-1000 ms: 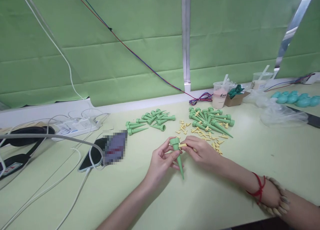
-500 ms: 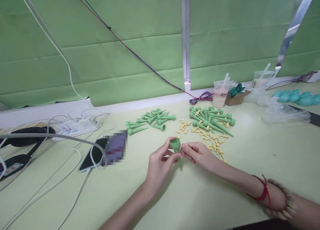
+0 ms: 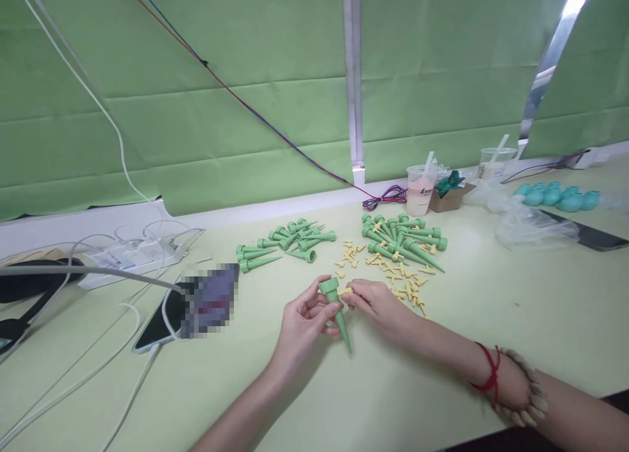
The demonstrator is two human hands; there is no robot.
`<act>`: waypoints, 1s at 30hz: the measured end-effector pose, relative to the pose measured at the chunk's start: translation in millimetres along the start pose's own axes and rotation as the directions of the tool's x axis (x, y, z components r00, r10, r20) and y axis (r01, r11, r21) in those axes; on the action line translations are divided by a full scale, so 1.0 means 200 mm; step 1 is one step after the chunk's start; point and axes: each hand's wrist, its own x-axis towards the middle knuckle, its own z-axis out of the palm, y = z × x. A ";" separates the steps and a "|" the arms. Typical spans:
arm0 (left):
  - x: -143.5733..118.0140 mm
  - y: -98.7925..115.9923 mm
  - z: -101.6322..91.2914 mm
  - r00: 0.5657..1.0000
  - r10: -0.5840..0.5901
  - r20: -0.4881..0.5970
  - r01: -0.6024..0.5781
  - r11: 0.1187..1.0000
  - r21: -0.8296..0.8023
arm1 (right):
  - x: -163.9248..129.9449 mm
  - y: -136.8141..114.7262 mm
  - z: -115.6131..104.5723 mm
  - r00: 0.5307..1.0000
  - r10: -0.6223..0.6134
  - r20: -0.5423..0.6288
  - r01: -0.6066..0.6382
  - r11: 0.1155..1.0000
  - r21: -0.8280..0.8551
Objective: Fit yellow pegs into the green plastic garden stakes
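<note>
My left hand is closed round a green plastic spike, its wide cup-shaped end up and its point down towards the table. Between the thumb and fingers of my right hand is a small yellow valve, held against the spike's side just below the wide end. Whether its tip sits inside the spike I cannot tell. Beyond my hands lie loose yellow valves. Behind them is a pile of green spikes with yellow valves, and to the left a group of plain green spikes.
At the left are a phone, white cables and a power strip. Along the back stand a drink cup, a small cardboard box and a second cup. Plastic bags, turquoise bulbs and another phone lie right.
The spike has tilted, its open top turning away from view and its point swinging lower. More of the yellow valve shows between my right fingers and the spike. The view has shifted slightly right.
</note>
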 end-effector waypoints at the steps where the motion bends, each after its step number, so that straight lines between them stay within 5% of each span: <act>1: 0.00 0.00 0.00 1.000 0.005 -0.002 -0.005 1.000 -0.004 | 0.00 -0.01 -0.01 1.000 0.006 0.010 -0.006 1.000 0.009; 9: 0.00 0.03 0.02 0.999 0.027 -0.047 -0.027 1.000 0.000 | 0.04 -0.02 -0.07 0.999 0.048 0.017 -0.050 0.983 0.179; 15: 0.01 0.01 0.01 0.999 0.003 -0.042 -0.004 1.000 -0.026 | 0.03 -0.01 -0.04 0.999 0.020 -0.035 -0.017 0.996 0.092; 20: 0.01 0.02 0.01 0.999 0.009 -0.052 -0.011 1.000 -0.029 | 0.05 0.02 -0.11 0.993 0.058 0.100 -0.068 0.992 0.105; 22: 0.01 0.04 0.00 0.994 0.035 -0.101 -0.038 0.999 -0.028 | 0.07 0.05 -0.17 0.990 0.126 0.067 -0.128 0.991 0.031; 26: 0.01 0.07 -0.02 0.985 0.046 -0.165 -0.051 0.998 -0.024 | 0.10 0.16 -0.25 0.953 0.155 -0.261 -0.256 0.871 -0.420; 30: 0.02 0.06 -0.02 0.988 0.041 -0.147 -0.046 0.998 -0.034 | 0.11 0.30 -0.25 0.965 0.151 -0.215 -0.256 0.722 -0.642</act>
